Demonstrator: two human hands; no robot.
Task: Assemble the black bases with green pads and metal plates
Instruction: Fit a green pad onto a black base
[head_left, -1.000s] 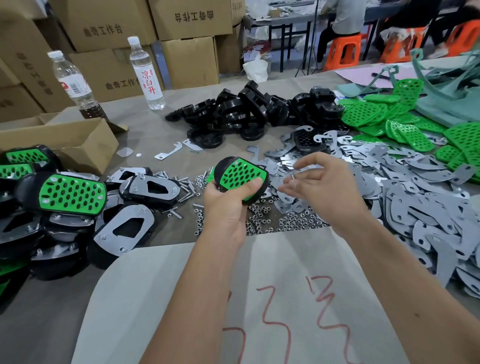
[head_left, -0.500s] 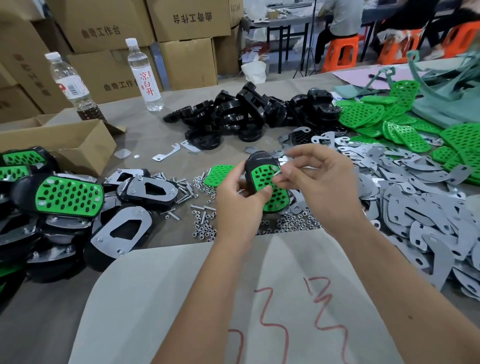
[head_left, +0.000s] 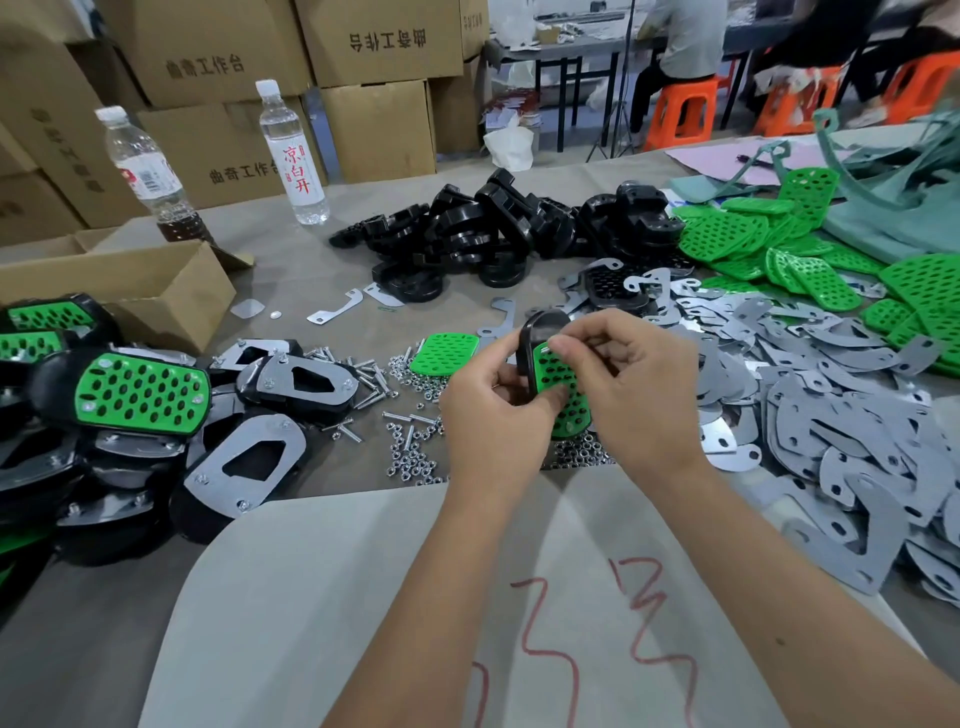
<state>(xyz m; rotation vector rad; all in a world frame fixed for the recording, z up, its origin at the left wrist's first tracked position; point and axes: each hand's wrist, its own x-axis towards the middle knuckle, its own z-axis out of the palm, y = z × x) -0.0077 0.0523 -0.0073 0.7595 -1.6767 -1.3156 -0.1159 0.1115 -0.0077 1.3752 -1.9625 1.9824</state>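
Since a moment ago you have tilted one oval black plastic base (head_left: 540, 332) with its one perforated green pad (head_left: 563, 395) more upright, long axis running away from you. Your left hand (head_left: 493, 415) grips its edge, thumb on the pad; your right hand (head_left: 628, 384) pinches at the pad's top corner.

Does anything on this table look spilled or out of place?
Yes: small nuts and screws lie scattered loose across the table beside the left hand, and one green pad lies alone, away from the pad pile.
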